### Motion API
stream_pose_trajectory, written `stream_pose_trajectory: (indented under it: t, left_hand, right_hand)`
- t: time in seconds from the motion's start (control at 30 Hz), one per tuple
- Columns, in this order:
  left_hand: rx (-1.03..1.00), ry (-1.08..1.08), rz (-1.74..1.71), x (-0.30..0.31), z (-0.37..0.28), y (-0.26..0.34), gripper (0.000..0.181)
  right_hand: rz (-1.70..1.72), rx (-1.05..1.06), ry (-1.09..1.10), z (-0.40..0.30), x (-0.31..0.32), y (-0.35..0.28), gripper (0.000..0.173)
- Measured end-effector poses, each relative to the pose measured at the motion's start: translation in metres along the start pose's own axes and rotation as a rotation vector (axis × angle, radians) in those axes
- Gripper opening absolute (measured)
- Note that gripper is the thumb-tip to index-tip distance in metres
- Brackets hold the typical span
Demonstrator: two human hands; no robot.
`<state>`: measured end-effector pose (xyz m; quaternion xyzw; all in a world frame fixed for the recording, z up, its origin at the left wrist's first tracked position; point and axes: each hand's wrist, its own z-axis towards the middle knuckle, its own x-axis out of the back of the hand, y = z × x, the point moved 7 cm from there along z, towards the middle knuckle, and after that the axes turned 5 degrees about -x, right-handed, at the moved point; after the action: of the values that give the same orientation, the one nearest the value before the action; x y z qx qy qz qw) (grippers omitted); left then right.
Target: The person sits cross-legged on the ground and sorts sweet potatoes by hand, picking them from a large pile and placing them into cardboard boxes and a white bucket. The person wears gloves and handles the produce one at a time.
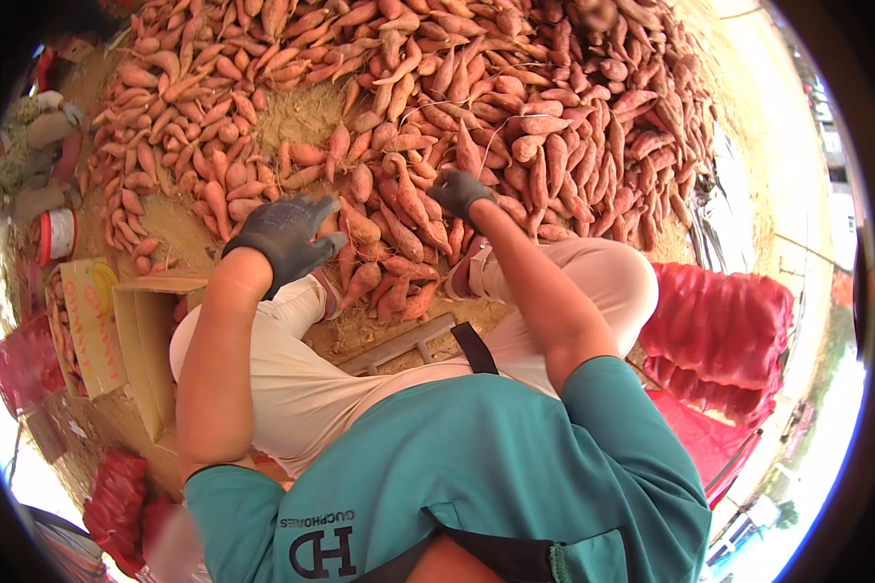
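A big pile of reddish sweet potatoes [401,95] spreads over bare soil in front of me. My left hand [292,237], in a dark grey work glove, hovers at the near left side of the pile. Its thumb and fingers are apart, and I see nothing held between them. Gloved the same way, my right hand [459,191] reaches in among the roots with its fingers curled down. The fingertips are hidden, so any grip there is unclear. Between my shoes lies a small heap of sweet potatoes [401,284], reaching back to the main pile.
An open cardboard box [142,350] stands by my left knee, beside a printed carton [91,328] holding sweet potatoes. Filled red mesh sacks [714,328] stand at my right, another red sack [117,503] at lower left. A white-and-red bucket [58,235] sits further left.
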<state>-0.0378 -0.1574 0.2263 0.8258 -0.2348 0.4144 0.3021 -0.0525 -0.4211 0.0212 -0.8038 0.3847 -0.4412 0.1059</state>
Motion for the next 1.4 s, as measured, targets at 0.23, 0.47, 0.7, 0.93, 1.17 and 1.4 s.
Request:
stream_pose_trajectory:
  t: [0.23,0.47,0.7,0.93,1.17,1.4]
  left_hand:
    - [-0.002,-0.064,-0.04,0.008,0.012,0.007,0.055]
    - [0.071,-0.092,0.091,0.003,0.027,0.001,0.056]
    - [-0.039,-0.081,0.372,-0.01,0.024,0.014,0.074]
    - [-0.065,-0.148,0.033,0.005,0.027,0.017,0.048]
    - [0.017,0.056,-0.018,0.014,0.02,0.002,0.048]
    - [0.053,-0.154,-0.041,0.011,0.02,0.007,0.042]
  right_hand:
    - [-0.214,-0.375,-0.024,-0.017,-0.099,0.048,0.055]
    - [-0.004,-0.124,0.027,-0.042,-0.088,-0.014,0.039]
    - [0.506,0.352,-0.091,-0.123,-0.058,-0.109,0.018]
    - [1.289,0.244,-0.687,-0.145,-0.035,-0.114,0.021]
    - [1.606,0.051,-0.04,-0.029,0.013,-0.044,0.018]
    - [0.09,-0.422,0.205,0.039,-0.086,0.062,0.057]
